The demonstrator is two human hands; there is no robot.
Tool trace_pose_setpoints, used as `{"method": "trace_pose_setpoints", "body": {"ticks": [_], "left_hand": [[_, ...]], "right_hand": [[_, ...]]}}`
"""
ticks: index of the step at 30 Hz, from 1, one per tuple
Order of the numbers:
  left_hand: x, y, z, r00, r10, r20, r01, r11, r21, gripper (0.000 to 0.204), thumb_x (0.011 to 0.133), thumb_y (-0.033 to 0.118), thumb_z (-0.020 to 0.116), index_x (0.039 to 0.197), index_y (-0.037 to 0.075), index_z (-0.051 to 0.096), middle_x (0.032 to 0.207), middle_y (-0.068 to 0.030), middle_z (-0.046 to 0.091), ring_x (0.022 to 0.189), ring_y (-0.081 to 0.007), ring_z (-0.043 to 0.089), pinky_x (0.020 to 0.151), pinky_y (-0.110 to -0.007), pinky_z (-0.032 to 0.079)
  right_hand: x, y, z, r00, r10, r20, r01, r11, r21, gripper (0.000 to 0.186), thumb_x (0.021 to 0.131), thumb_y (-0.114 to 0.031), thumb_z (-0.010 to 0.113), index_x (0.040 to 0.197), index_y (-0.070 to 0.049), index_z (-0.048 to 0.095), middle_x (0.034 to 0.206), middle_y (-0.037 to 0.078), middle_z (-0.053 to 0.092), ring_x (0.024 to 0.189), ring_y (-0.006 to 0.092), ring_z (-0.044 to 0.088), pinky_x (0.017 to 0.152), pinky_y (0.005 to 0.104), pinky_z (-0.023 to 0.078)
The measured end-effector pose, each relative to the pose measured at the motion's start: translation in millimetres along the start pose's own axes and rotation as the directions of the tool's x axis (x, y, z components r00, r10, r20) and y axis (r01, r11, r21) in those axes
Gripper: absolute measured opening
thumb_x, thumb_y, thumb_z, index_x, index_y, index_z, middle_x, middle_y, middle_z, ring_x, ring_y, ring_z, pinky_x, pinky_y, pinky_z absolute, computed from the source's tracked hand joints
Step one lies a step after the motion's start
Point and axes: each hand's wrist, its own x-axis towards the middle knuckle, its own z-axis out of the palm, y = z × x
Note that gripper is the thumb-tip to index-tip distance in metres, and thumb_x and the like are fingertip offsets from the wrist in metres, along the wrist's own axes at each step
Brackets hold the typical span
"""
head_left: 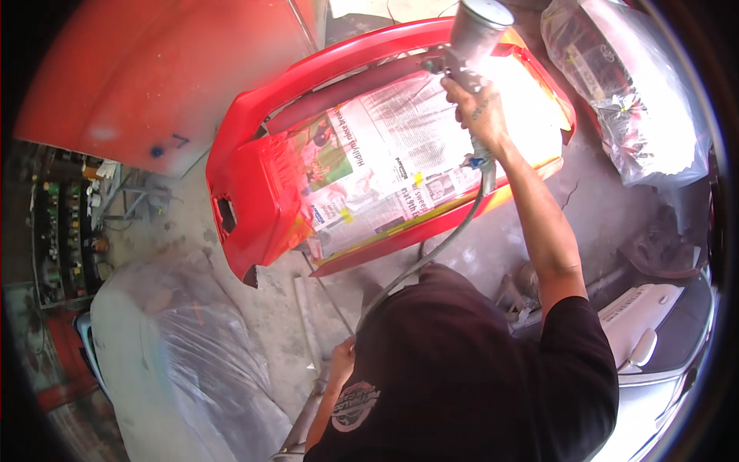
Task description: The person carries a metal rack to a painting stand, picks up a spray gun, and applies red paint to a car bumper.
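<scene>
My right hand (481, 112) is wrapped round the handle of a spray gun (460, 68), its metal cup (486, 23) on top. The gun is above the upper right part of a red car bumper (265, 100). Sheets of newspaper (385, 131), held with yellow tape, cover the bumper's middle. A grey air hose (446, 242) drops from the gun's handle and curves down to my left side. There my left hand (342, 359) is closed at my hip where the hose arrives, its fingers partly hidden by my dark shirt.
A large red panel (177, 69) stands at the upper left. Plastic-wrapped parts (627, 85) lie at the upper right, and a plastic-covered form (185, 346) at the lower left. A car door (654, 323) is at the right. Shelving (65, 231) lines the far left.
</scene>
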Motion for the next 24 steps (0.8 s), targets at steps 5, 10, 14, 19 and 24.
{"method": "trace_pose_setpoints", "body": {"ticks": [5, 10, 14, 19, 24], "left_hand": [[37, 50, 27, 0.995, -0.098, 0.018, 0.097, 0.995, 0.018, 0.025, 0.095, 0.019, 0.059, 0.114, 0.006, 0.068, 0.097, -0.0217, 0.071, 0.093, -0.0385, 0.07, 0.075, -0.043, 0.055], [73, 52, 46, 0.986, -0.061, 0.157, 0.053, 0.997, 0.055, 0.027, 0.094, 0.021, 0.059, 0.112, 0.004, 0.07, 0.107, -0.0233, 0.07, 0.105, -0.0385, 0.067, 0.088, -0.043, 0.053], [128, 95, 31, 0.952, 0.025, 0.305, -0.133, 0.931, 0.339, 0.028, 0.094, 0.018, 0.059, 0.115, 0.002, 0.069, 0.103, -0.0211, 0.071, 0.101, -0.0404, 0.067, 0.091, -0.043, 0.053], [179, 305, 33, 0.935, 0.341, 0.094, -0.288, 0.888, -0.358, 0.026, 0.102, 0.013, 0.056, 0.119, -0.002, 0.069, 0.102, -0.0097, 0.073, 0.09, -0.0159, 0.069, 0.08, -0.029, 0.054], [209, 394, 66, 0.911, 0.411, 0.025, -0.164, 0.416, -0.894, 0.027, 0.099, 0.014, 0.066, 0.12, -0.004, 0.068, 0.096, -0.0049, 0.071, 0.084, -0.0101, 0.065, 0.072, -0.025, 0.052]], "right_hand": [[45, 47, -95, 0.939, 0.019, -0.342, -0.014, 1.0, 0.017, 0.04, 0.092, -0.036, 0.068, 0.087, 0.003, 0.069, 0.067, 0.007, 0.065, 0.046, 0.0132, 0.057, 0.044, 0.0311, 0.045], [24, 63, -125, 0.947, 0.04, -0.318, -0.011, 0.996, 0.094, 0.034, 0.097, -0.032, 0.067, 0.093, 0.002, 0.069, 0.073, 0.006, 0.066, 0.047, 0.0113, 0.057, 0.042, 0.0284, 0.042], [-11, 30, -113, 0.988, 0.103, -0.112, -0.073, 0.966, 0.248, 0.035, 0.095, -0.031, 0.07, 0.098, 0.003, 0.068, 0.075, 0.009, 0.068, 0.049, 0.0121, 0.058, 0.043, 0.0283, 0.043], [-46, 12, -92, 0.98, 0.196, 0.043, -0.199, 0.933, 0.301, 0.047, 0.093, -0.042, 0.072, 0.096, 0.005, 0.069, 0.069, 0.009, 0.065, 0.052, 0.0152, 0.058, 0.051, 0.0334, 0.047], [-70, 1, -74, 0.985, 0.152, 0.08, -0.169, 0.933, 0.317, 0.047, 0.092, -0.043, 0.073, 0.09, 0.004, 0.07, 0.062, 0.007, 0.061, 0.051, 0.0157, 0.057, 0.051, 0.0325, 0.046]]}}
